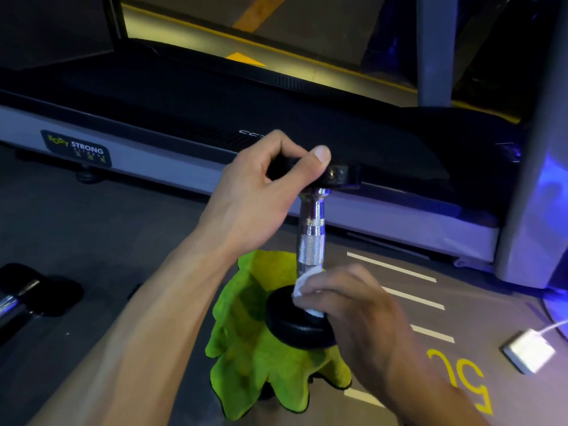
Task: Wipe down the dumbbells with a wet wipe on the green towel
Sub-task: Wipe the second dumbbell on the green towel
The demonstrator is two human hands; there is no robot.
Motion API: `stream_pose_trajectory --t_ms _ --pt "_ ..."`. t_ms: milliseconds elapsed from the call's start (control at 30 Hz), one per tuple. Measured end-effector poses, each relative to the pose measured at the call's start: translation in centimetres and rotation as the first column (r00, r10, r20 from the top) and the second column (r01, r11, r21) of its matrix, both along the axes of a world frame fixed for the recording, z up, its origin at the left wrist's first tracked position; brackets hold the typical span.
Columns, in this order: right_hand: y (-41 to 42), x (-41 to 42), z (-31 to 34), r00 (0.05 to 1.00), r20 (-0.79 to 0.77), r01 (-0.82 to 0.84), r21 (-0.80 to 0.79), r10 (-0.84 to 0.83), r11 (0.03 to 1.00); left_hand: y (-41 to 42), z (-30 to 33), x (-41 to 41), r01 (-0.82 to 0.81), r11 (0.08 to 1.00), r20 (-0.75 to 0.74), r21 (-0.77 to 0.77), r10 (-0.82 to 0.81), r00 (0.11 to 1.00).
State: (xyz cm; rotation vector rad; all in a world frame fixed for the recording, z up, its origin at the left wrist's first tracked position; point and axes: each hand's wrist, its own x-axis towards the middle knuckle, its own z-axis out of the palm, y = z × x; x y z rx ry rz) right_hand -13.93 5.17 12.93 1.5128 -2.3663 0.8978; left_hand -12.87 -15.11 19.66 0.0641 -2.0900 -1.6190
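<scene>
Two dumbbells show. One dumbbell stands upright at centre, its lower black head resting on the single green towel, which lies crumpled on the floor. The left hand grips its upper black head, fingers and thumb curled around the disc. The right hand pinches one white wet wipe in its curled fingers, pressed against the base of the chrome handle just above the lower head. The second dumbbell lies on its side at the far left edge, well apart from the towel, only partly in view.

The floor is dark grey with four short white stripes to the right of the towel and yellow painted figures near the right. One white charger block with a cable lies on the floor at the right. One treadmill spans the far side, with a "BODY STRONG" label on its grey side rail. The room is dim, with bluish light at the right.
</scene>
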Motion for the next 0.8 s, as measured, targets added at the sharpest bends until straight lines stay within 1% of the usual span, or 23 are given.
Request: stream_pose_trajectory --t_ms 33,67,100,200,233,267,367,400,467,567,633,700,733,800 --pt "0.2 -0.1 0.2 0.999 0.044 -0.012 -0.028 0.013 1.0 -0.1 0.0 0.1 -0.001 1.0 0.0 -0.003 0.001 1.0" --pt "0.2 -0.4 0.5 0.998 0.054 -0.009 -0.046 0.012 0.999 -0.1 0.0 0.2 0.0 1.0 0.0 -0.008 0.0 1.0" --pt "-0.1 -0.7 1.2 1.0 0.023 0.012 -0.047 -0.011 0.999 -0.1 0.1 0.2 0.005 1.0 -0.001 -0.014 -0.005 1.0" --pt "-1.8 -1.7 2.9 0.983 -0.134 0.122 -0.056 -0.128 0.991 0.0 0.1 0.4 0.024 0.999 0.002 -0.033 -0.024 1.0" --pt "-2.1 -1.8 3.1 0.98 -0.145 0.131 -0.052 -0.137 0.99 0.0 0.1 0.4 0.032 0.999 0.001 -0.037 -0.032 0.999" --pt "-2.0 -1.7 3.2 0.983 -0.137 0.12 -0.028 -0.123 0.992 0.0 0.0 0.4 0.042 0.998 -0.002 -0.04 -0.042 0.999" --pt "-0.9 -1.0 2.9 0.998 -0.039 0.043 0.098 -0.039 0.994 0.0 -0.1 0.4 0.051 0.998 -0.02 -0.037 -0.052 0.998" --pt "-0.8 -0.6 2.7 0.999 -0.036 0.032 0.135 -0.027 0.99 0.0 -0.1 0.3 0.047 0.998 -0.02 -0.038 -0.048 0.999" --pt "-1.3 0.4 1.9 0.998 -0.059 0.05 0.229 -0.037 0.972 0.1 -0.1 0.2 0.048 0.998 -0.018 -0.048 -0.049 0.999" --pt "-2.4 1.2 1.3 0.994 -0.03 0.113 0.334 -0.11 0.936 0.3 0.0 0.2 0.089 0.995 -0.02 -0.055 -0.09 0.996" --pt "-1.9 1.3 1.6 0.996 -0.005 0.082 0.337 -0.085 0.938 0.3 -0.1 0.2 0.11 0.992 -0.026 -0.054 -0.112 0.993" --pt "-0.8 1.6 2.0 0.998 0.046 0.034 0.285 -0.049 0.958 0.0 -0.2 0.2 0.116 0.992 -0.035 -0.049 -0.117 0.992" --pt "-0.1 1.8 2.1 0.995 0.078 0.038 0.242 -0.059 0.97 -0.2 -0.3 0.2 0.115 0.992 -0.04 -0.045 -0.117 0.992" --pt "1.1 1.5 2.1 0.985 0.128 0.098 0.16 -0.119 0.982 -0.6 -0.4 0.2 0.12 0.992 -0.045 -0.028 -0.121 0.992"
